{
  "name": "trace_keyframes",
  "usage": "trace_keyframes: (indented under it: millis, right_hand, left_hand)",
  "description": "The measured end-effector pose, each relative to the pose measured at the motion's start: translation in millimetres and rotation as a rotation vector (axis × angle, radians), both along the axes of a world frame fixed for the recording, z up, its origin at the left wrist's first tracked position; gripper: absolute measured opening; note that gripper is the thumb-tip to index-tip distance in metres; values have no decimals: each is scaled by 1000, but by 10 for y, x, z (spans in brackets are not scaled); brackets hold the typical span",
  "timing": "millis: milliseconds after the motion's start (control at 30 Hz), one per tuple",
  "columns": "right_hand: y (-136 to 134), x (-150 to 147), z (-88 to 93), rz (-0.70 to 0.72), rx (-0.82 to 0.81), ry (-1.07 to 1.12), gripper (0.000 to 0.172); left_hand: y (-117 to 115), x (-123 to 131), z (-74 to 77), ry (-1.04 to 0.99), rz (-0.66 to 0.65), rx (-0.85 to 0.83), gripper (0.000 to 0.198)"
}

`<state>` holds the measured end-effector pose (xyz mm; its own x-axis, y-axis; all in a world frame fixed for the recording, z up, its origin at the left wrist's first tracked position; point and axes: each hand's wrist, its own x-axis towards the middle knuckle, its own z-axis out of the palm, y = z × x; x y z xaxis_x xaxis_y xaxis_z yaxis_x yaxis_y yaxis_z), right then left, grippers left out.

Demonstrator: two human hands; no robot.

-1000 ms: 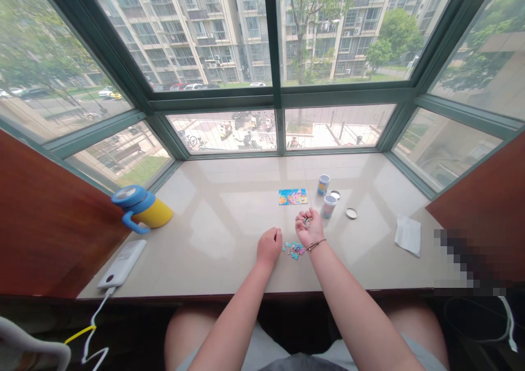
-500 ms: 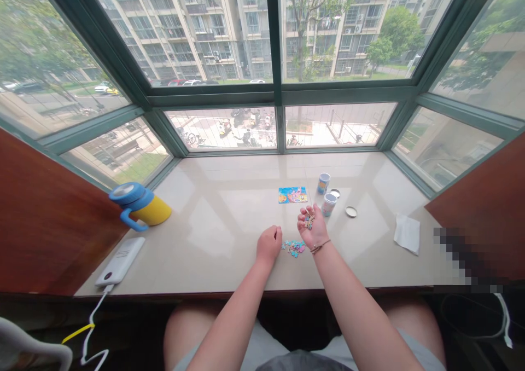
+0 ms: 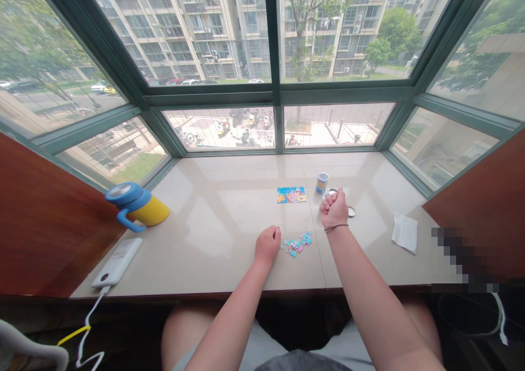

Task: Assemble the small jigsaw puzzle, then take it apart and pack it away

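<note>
Right hand (image 3: 334, 208) clenched in a fist, any contents hidden, left hand (image 3: 268, 245) loosely curled, beside jigsaw pieces (image 3: 296, 244)

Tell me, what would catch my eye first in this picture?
A wide bay window fills the top of the view, with apartment blocks beyond. On the pale sill below, colourful jigsaw pieces lie between the person's left hand and closed right hand. A blue-and-yellow flask sits farther left.
</note>
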<state>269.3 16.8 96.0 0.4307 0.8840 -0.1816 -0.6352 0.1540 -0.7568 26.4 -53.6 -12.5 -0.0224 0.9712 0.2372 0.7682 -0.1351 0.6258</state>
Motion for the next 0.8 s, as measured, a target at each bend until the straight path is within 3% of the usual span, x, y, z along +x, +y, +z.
trace_keyframes:
  millis: [100,200,433,800]
  right_hand:
    - [294,287,138,-185,78,-164,49]
    - [532,456,167,-263,94,-296,53]
    - [753,528,30,-235,123,-469,59]
    - [818,506,-61,-186,124,-511,59]
  left_hand:
    - [-2,0,8,9,1,-4,38]
    - [-4,3,11,15,5,-7,38]
    - [13,-3,-12,16,1,-3,38]
    - [21,6,-30,23,4,2,37]
